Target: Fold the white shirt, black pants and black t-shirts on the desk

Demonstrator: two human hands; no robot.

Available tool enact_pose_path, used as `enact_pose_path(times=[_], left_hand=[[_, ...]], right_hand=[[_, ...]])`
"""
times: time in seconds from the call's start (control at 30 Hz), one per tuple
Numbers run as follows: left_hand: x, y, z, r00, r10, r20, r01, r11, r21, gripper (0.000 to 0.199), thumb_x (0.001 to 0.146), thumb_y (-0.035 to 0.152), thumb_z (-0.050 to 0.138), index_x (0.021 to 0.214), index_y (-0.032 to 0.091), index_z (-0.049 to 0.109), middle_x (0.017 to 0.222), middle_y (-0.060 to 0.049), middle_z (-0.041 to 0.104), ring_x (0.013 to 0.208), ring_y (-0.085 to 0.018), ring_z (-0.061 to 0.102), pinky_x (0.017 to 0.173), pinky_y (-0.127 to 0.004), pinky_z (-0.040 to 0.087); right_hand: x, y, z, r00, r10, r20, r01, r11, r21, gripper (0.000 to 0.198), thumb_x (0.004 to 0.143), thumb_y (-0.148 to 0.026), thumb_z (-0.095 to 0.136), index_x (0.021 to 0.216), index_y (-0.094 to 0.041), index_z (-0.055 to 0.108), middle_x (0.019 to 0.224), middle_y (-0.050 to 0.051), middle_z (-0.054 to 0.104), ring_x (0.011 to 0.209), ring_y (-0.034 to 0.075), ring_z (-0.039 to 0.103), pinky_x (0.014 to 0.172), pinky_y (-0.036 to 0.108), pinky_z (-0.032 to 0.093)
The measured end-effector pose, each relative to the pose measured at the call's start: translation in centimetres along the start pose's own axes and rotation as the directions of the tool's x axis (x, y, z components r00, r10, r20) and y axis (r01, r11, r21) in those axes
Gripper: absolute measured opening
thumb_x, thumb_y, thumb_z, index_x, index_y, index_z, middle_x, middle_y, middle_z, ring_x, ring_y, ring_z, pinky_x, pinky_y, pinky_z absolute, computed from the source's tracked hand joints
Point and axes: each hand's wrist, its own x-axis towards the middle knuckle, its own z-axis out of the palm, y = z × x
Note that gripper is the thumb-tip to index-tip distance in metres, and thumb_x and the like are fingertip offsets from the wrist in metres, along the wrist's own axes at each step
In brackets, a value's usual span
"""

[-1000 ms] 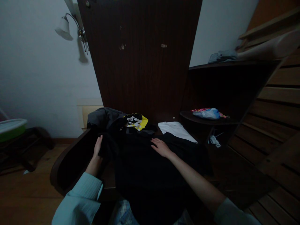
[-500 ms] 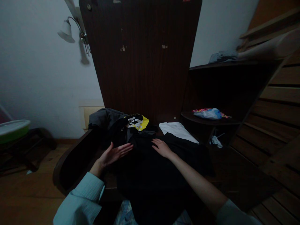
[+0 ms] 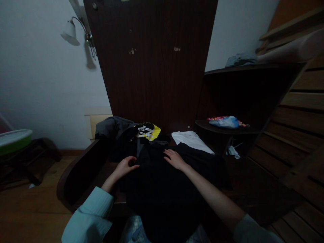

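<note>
The left hand (image 3: pixel 126 166), flat a moment ago, now curls at the left edge of the black garment (image 3: pixel 167 189), lower centre, any grip too dark to tell, so it joins the right hand (image 3: pixel 174 159), spread flat there.

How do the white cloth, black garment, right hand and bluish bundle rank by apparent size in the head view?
1. Black garment
2. White cloth
Unranked below: right hand and bluish bundle; they look similar, and the hand is nearer.
</note>
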Motion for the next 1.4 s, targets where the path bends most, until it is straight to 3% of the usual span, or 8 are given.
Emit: enact_pose_path(times=[0.3, 0.5, 0.63, 0.83, 1.0, 1.17, 1.3, 1.4], left_hand=[[0.1, -0.1, 0.4, 0.999, 0.041, -0.012, -0.040, 0.995, 0.090, 0.025, 0.071, 0.043, 0.049, 0.065, 0.019, 0.052, 0.057, 0.003, 0.053, 0.054, -0.013, 0.049, 0.051, -0.023, 0.035], [-0.1, 0.0, 0.4, 1.000, 0.019, -0.009, -0.018, 0.995, 0.099, 0.027, 0.070, 0.044, 0.052, 0.073, 0.018, 0.057, 0.057, 0.002, 0.057, 0.055, -0.015, 0.054, 0.053, -0.025, 0.040], [-0.3, 0.4, 0.4, 0.998, -0.007, 0.060, 0.005, 1.000, 0.022, 0.046, 0.065, 0.044, 0.060, 0.101, 0.015, 0.058, 0.091, -0.007, 0.067, 0.082, -0.023, 0.062, 0.073, -0.032, 0.047], [-0.6, 1.6, 0.6, 0.980, 0.104, 0.172, -0.088, 0.991, -0.099, 0.070, 0.071, 0.037, 0.058, 0.133, 0.020, 0.032, 0.134, -0.006, 0.042, 0.120, -0.023, 0.041, 0.101, -0.038, 0.033], [-0.2, 1.3, 1.2, 0.959, 0.172, 0.227, -0.179, 0.984, 0.011, 0.045, 0.074, 0.020, 0.050, 0.119, 0.019, 0.053, 0.133, -0.008, 0.043, 0.124, -0.024, 0.037, 0.104, -0.041, 0.027], [0.3, 0.8, 1.1, 0.966, 0.168, 0.198, -0.202, 0.965, 0.165, 0.040, 0.079, 0.016, 0.040, 0.115, 0.018, 0.056, 0.131, -0.008, 0.046, 0.117, -0.021, 0.046, 0.100, -0.037, 0.035], [1.7, 2.2, 0.1, 0.963, 0.207, 0.170, -0.254, 0.909, 0.331, 0.043, 0.080, 0.013, 0.037, 0.120, 0.020, 0.051, 0.135, -0.004, 0.041, 0.114, -0.019, 0.049, 0.097, -0.032, 0.038], [4.6, 3.9, -0.8, 0.980, 0.193, 0.053, -0.195, 0.857, 0.477, 0.048, 0.078, 0.007, 0.036, 0.123, 0.020, 0.047, 0.137, -0.005, 0.039, 0.115, -0.020, 0.048, 0.094, -0.031, 0.041]], right_hand=[[-0.1, -0.2, -0.4, 0.995, 0.006, -0.103, -0.005, 1.000, 0.006, 0.029, 0.083, -0.025, 0.043, 0.105, -0.016, 0.060, 0.121, 0.009, 0.054, 0.115, 0.020, 0.044, 0.096, 0.034, 0.036], [-0.2, -0.6, -1.8, 0.901, 0.388, -0.194, -0.402, 0.915, -0.040, 0.039, 0.082, -0.021, 0.039, 0.120, -0.015, 0.045, 0.099, 0.011, 0.063, 0.091, 0.021, 0.059, 0.075, 0.031, 0.044], [0.0, -1.2, -2.0, 0.885, 0.464, -0.028, -0.463, 0.873, -0.157, 0.050, 0.083, -0.036, 0.041, 0.127, -0.012, 0.037, 0.092, 0.015, 0.065, 0.086, 0.026, 0.062, 0.068, 0.034, 0.044], [0.2, -1.7, -2.4, 0.887, 0.461, -0.019, -0.457, 0.874, -0.166, 0.029, 0.082, -0.031, 0.040, 0.102, -0.015, 0.052, 0.090, 0.014, 0.066, 0.085, 0.026, 0.062, 0.066, 0.032, 0.042], [-0.2, -1.1, -1.9, 0.887, 0.448, -0.115, -0.452, 0.892, -0.013, 0.013, 0.080, -0.022, 0.042, 0.089, -0.017, 0.050, 0.082, 0.010, 0.066, 0.077, 0.022, 0.063, 0.063, 0.027, 0.041], [0.2, -0.1, -1.5, 0.861, 0.486, -0.152, -0.373, 0.805, 0.461, 0.005, 0.080, -0.016, 0.038, 0.078, -0.019, 0.040, 0.058, 0.000, 0.060, 0.054, 0.013, 0.060, 0.053, 0.021, 0.042], [3.3, 0.3, -4.2, 0.806, 0.584, -0.096, -0.407, 0.664, 0.627, 0.011, 0.078, -0.011, 0.037, 0.072, -0.021, 0.036, 0.056, -0.001, 0.057, 0.053, 0.014, 0.061, 0.052, 0.023, 0.046], [6.7, 0.3, -7.2, 0.787, 0.588, -0.186, -0.382, 0.701, 0.602, 0.007, 0.079, -0.014, 0.038, 0.076, -0.020, 0.040, 0.068, 0.004, 0.061, 0.069, 0.018, 0.063, 0.066, 0.029, 0.048]])
